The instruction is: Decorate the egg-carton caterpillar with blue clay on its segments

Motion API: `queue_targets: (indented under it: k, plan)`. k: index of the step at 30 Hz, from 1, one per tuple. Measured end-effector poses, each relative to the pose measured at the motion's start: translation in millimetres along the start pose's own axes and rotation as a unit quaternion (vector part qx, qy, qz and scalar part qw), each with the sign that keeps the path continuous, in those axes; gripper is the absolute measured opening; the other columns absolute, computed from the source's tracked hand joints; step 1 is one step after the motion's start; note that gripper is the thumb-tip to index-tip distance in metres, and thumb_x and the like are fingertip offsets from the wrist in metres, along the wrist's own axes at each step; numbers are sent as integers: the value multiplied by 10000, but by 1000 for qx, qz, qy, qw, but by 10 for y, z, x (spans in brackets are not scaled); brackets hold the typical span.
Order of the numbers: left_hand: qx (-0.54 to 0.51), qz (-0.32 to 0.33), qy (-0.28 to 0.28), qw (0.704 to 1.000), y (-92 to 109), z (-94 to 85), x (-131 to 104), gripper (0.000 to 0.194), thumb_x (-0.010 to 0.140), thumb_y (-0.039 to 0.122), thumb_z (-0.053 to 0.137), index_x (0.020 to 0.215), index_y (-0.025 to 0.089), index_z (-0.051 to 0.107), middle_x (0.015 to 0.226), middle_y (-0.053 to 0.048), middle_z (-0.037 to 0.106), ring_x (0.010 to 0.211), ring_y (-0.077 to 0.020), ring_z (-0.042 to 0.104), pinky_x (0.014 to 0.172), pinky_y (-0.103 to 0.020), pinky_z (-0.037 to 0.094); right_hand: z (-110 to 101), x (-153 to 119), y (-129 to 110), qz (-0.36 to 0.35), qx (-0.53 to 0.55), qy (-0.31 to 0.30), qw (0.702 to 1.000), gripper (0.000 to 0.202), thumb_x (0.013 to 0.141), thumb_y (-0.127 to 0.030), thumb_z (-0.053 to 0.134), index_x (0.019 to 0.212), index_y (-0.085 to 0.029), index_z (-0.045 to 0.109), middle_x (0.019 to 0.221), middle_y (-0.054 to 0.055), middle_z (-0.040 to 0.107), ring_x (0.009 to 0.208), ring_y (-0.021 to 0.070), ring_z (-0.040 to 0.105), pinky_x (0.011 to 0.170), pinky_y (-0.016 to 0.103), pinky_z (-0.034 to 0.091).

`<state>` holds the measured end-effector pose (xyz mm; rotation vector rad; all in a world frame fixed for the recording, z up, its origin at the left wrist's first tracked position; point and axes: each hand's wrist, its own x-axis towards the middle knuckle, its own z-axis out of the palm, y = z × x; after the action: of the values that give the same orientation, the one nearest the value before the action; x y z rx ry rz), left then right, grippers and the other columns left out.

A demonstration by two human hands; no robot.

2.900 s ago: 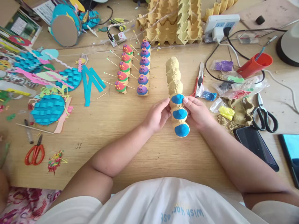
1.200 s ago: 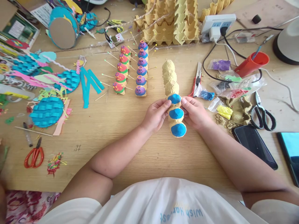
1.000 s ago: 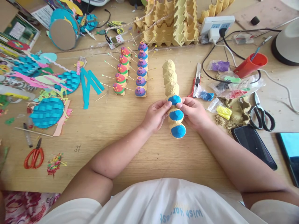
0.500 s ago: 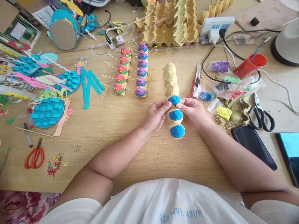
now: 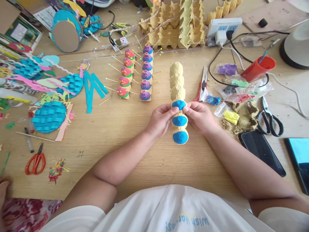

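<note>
Between my two hands is an egg carton strip (image 5: pixel 177 80), a row of tan pulp bumps pointing away from me. The three bumps nearest me carry caps of blue clay (image 5: pixel 180 120); the farther ones are bare. My left hand (image 5: pixel 161 119) pinches the strip's left side, thumb on the edge of the third blue cap. On the other side my right hand (image 5: pixel 200 116) grips it the same way, its thumb at that cap's right edge. The fingers beneath are partly hidden. Beyond stand finished strips, one red and green (image 5: pixel 125 81), one purple and blue (image 5: pixel 146 75).
To the right lie a utility knife (image 5: pixel 203 84), bagged blue clay (image 5: pixel 213 100), yellow clay (image 5: pixel 231 117), black-handled scissors (image 5: pixel 270 119) and a phone (image 5: pixel 262 153). At left are woven blue discs (image 5: pixel 49 116) and red scissors (image 5: pixel 35 163). Egg trays (image 5: pixel 166 35) stand at the back.
The strip has turned slightly in my hands, its near end swinging a little left. Someone's skin now shows at the lower left edge.
</note>
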<state>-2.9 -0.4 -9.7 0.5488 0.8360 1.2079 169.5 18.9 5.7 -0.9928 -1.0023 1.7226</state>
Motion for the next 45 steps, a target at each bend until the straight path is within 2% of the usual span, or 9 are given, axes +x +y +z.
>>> queue_targets:
  k: [3, 7, 12, 17, 24, 31, 35, 39, 45]
  plan:
    - [-6, 14, -8, 1000, 2, -2, -14, 475, 655, 522, 1138, 824, 198, 834, 811, 12, 825, 700, -98, 710, 730, -259, 574, 7, -20, -18, 6, 9, -16, 1000, 624, 616, -694, 1123, 756, -228, 731, 667, -35, 619, 597, 120, 499, 553, 273, 429]
    - [-9, -2, -29, 1000, 20, 19, -25, 501, 611, 518, 1159, 815, 199, 830, 776, 21, 807, 707, -110, 728, 745, -268, 598, -10, -25, -13, 26, 41, -23, 999, 678, 642, -715, 1103, 696, -226, 636, 578, -87, 406, 537, 84, 306, 505, 254, 258]
    - [-13, -25, -52, 998, 34, 25, -35, 541, 584, 516, 1172, 845, 202, 817, 807, 6, 809, 742, -139, 747, 766, -299, 617, -61, -7, 6, 53, 59, -37, 996, 696, 653, -696, 1098, 723, -243, 574, 579, -114, 307, 531, 80, 219, 498, 256, 192]
    - [-10, -46, -77, 996, 31, 2, -36, 552, 689, 645, 1099, 883, 224, 799, 805, -18, 778, 763, -199, 757, 737, -359, 621, -80, -14, -6, 68, 64, -46, 995, 670, 636, -697, 1094, 761, -249, 612, 599, -105, 342, 546, 88, 207, 507, 268, 169]
    - [-23, -55, -77, 995, 6, -8, -31, 530, 702, 604, 1106, 834, 229, 755, 772, -4, 752, 730, -195, 745, 695, -353, 625, -88, -9, 6, 75, 60, -40, 995, 693, 652, -718, 1084, 722, -250, 577, 622, -91, 332, 578, 100, 206, 526, 268, 175]
    - [-23, -63, -77, 995, 5, -34, -32, 474, 752, 566, 1090, 908, 227, 799, 824, -22, 797, 787, -212, 789, 733, -363, 657, -75, 4, 13, 72, 66, -36, 995, 710, 677, -771, 1047, 714, -248, 568, 633, -77, 348, 581, 102, 223, 523, 276, 187]
    - [-50, -58, -95, 993, 8, -36, -28, 448, 751, 529, 1100, 901, 222, 810, 833, -6, 818, 725, -172, 771, 701, -317, 657, -76, 2, 12, 71, 66, -39, 995, 702, 666, -735, 1070, 722, -244, 572, 632, -81, 349, 581, 97, 212, 521, 270, 170]
    - [-57, -70, -76, 993, 20, -14, -38, 383, 812, 436, 1074, 874, 193, 785, 818, 3, 814, 668, -136, 740, 654, -264, 622, -90, 4, 25, 65, 71, -46, 994, 691, 700, -718, 1063, 731, -239, 566, 638, -84, 351, 576, 91, 217, 519, 264, 166]
    - [-45, -52, -90, 994, 40, 17, -57, 473, 708, 517, 1123, 816, 182, 806, 764, 0, 793, 671, -131, 735, 656, -254, 628, -101, -2, 35, 65, 72, -54, 994, 687, 721, -739, 1047, 732, -239, 575, 633, -83, 341, 572, 94, 220, 516, 265, 168]
